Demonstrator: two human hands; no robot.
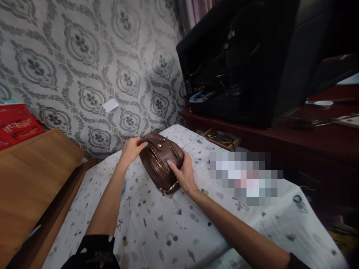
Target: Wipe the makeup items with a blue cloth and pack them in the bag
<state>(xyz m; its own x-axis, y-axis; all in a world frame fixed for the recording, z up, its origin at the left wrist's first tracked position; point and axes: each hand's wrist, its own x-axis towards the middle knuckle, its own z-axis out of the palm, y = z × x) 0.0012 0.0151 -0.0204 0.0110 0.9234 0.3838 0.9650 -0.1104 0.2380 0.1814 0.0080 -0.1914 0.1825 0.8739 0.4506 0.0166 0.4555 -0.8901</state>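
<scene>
A brown leather bag [164, 155] with gold zippers and a round metal stud lies on a white patterned sheet [157, 224]. At the bag's upper left end, my left hand [131, 149] pinches its edge near a zipper, thumb and fingers close together. My right hand [185, 172] grips the bag's right side, with the thumb on top of the leather and the other fingers hidden behind it. A gold zipper pull hangs at the bag's near end. A small blue thing, mostly hidden, lies behind my left forearm.
A large black television [238, 63] stands on a dark red cabinet [252, 138] at the right. Below it sits a small wooden tray [221, 139]. A blurred-out item [246, 177] lies on the sheet. Wooden furniture [42, 172] and a red box [18, 125] stand left.
</scene>
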